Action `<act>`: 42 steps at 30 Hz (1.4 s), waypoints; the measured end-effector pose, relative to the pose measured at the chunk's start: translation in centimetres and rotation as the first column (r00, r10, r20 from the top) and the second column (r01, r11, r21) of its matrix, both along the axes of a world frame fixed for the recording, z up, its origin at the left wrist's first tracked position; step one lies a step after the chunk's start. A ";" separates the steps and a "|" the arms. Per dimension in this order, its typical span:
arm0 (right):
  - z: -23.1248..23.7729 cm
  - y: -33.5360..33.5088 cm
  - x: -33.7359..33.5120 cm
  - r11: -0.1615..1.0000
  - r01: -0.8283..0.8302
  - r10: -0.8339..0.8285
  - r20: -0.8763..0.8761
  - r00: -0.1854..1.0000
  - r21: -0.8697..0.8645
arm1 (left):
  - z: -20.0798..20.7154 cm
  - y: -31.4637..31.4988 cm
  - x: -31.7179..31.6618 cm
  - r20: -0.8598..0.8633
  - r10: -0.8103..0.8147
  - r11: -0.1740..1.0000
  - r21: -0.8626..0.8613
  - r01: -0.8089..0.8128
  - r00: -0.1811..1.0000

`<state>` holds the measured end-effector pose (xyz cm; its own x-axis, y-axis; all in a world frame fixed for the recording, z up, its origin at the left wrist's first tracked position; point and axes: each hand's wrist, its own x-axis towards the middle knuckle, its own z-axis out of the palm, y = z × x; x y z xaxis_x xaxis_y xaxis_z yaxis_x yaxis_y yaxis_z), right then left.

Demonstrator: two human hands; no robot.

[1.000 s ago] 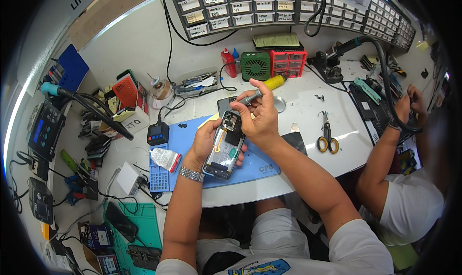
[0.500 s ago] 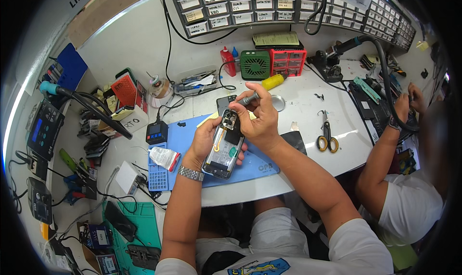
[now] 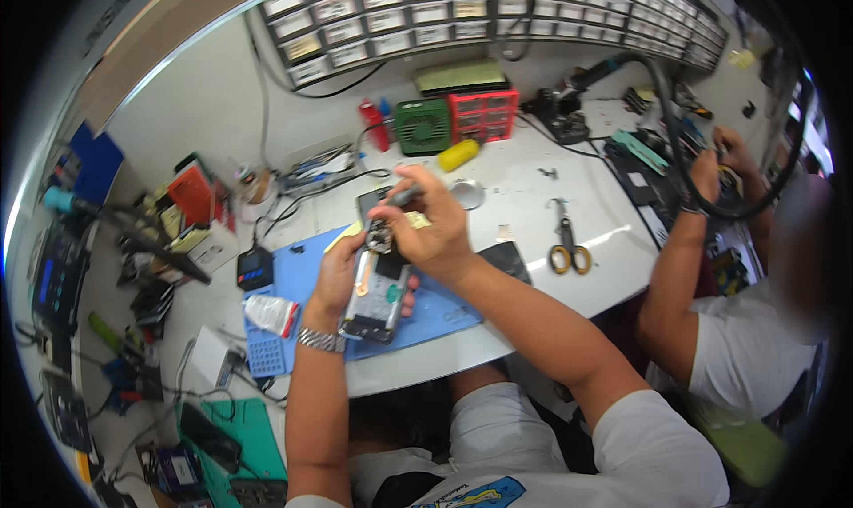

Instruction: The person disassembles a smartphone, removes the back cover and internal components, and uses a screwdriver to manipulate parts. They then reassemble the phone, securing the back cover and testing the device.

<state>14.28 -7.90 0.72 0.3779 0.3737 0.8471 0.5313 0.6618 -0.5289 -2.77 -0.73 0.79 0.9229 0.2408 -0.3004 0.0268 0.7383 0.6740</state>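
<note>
The opened rectangular phone point(image 3: 375, 302) is silver-grey and black, marked by a round green patch point(image 3: 394, 293) and a thin orange strip point(image 3: 364, 272); the slim cylindrical tool point(image 3: 406, 196) is grey, the flat mat point(image 3: 430, 317) blue, the crumpled tube point(image 3: 270, 313) white and red, the boxy fan point(image 3: 422, 128) green.

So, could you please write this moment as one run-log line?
left grip: opened phone | right grip: grey tool, at phone's upper end | blue mat: below phone | scissors: right of mat

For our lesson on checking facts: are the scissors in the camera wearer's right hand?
No, the scissors lie on the white table, while the right hand holds a grey tool by the phone.
</note>
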 end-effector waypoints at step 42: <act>0.5 0.8 -0.1 0.894 -0.442 0.305 -0.625 0.719 -0.071 | 1.1 -0.6 -1.2 0.028 0.031 0.999 0.011 -0.032 0.999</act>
<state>14.18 -7.10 1.23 0.5616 0.7265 0.3960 -0.1946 0.5811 -0.7902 -3.94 -1.32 1.84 0.9227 0.2731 -0.2721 -0.0152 0.7310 0.6822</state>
